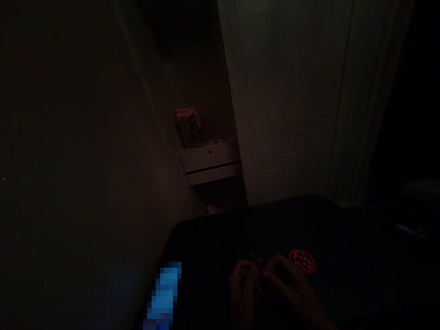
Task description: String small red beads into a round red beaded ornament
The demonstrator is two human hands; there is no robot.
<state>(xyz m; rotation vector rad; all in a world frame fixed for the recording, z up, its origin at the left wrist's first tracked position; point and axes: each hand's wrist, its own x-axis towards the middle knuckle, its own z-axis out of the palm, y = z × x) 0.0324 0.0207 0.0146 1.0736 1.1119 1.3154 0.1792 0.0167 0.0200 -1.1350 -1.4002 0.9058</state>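
In the dim light, my left hand (242, 286) is over the dark surface, its fingers bent and closed towards my other hand. My right hand (290, 284) comes in from the lower right with thumb and fingertips pinched, close to the left fingertips. Whatever they pinch is too small and dark to name. Several tiny red-orange specks (260, 260) show just beyond and between the fingertips. Right beside my right hand lies a round, flat piece (302, 261) with a glowing red-orange rim and a patterned middle.
A dark tabletop or bed-like surface (213, 243) spreads under the hands. At the lower left a blurred, bright blue screen-like shape (163, 295) glows. Beyond stand a pale panel door (285, 91) and a drawer unit (213, 156) bearing a red-topped bag or box (187, 127). A wall (85, 160) runs along the left.
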